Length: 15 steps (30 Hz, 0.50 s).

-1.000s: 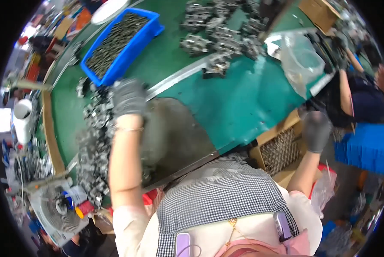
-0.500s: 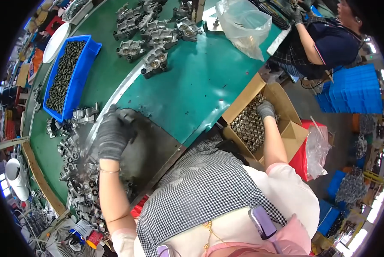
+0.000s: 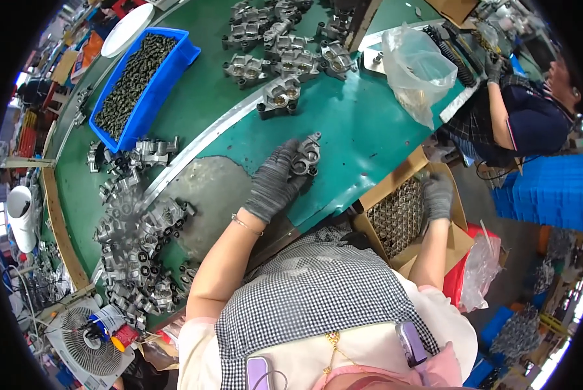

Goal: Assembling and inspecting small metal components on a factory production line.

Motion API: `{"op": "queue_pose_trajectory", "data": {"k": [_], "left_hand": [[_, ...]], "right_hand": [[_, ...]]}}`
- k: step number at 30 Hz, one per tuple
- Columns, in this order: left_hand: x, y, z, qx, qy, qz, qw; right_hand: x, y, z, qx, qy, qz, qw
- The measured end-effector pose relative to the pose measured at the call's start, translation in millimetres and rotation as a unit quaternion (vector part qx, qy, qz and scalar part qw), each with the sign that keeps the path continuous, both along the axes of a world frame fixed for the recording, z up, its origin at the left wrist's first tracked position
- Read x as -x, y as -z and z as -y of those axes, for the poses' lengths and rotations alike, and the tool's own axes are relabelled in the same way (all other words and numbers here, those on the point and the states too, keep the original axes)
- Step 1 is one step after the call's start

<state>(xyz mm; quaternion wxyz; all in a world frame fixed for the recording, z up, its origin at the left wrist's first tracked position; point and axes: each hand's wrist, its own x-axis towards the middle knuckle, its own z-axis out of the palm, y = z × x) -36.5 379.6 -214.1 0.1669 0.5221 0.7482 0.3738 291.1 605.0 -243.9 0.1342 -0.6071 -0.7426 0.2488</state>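
Reaching out across the green tabletop point(image 3: 369, 130), the left hand point(image 3: 273, 184) in its grey knit glove stretches forward from a bare forearm with a thin bracelet at the wrist. Its grip is pinching a grey cast metal part point(image 3: 306, 156), fingers curled over the near end, and that part sits on the tabletop just ahead of the person's body. The elbow is bent, the forearm angling up and to the right. Over on the other side, the right hand point(image 3: 438, 195), gloved too, drops down off the tabletop edge into an open cardboard box point(image 3: 457, 237) packed with small metal pieces point(image 3: 395, 218); the fingers point down among them, and I cannot tell whether that grip is spread or pressed together. Further out lie more castings point(image 3: 278, 39), a blue bin point(image 3: 174, 62) of dark bits, a clear plastic bag point(image 3: 418, 71), and another pile of castings point(image 3: 135, 240) off to the left.
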Motion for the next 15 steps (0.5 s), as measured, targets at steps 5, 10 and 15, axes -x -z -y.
{"op": "queue_pose_trajectory", "data": {"k": [5, 10, 15], "left_hand": [[-1.0, 9.7, -10.8, -0.022, -0.019, -0.017, 0.999], [0.9, 20.7, -13.3, -0.044, -0.011, -0.051, 0.998], [1.4, 12.7, -8.0, -0.089, 0.021, -0.135, 0.987]], "right_hand": [[142.6, -94.0, 56.6, 0.118, -0.229, -0.136, 0.956], [239.7, -100.3, 88.6, -0.038, -0.422, 0.161, 0.892], [241.7, -107.3, 62.2, -0.007, -0.471, 0.233, 0.851]]}}
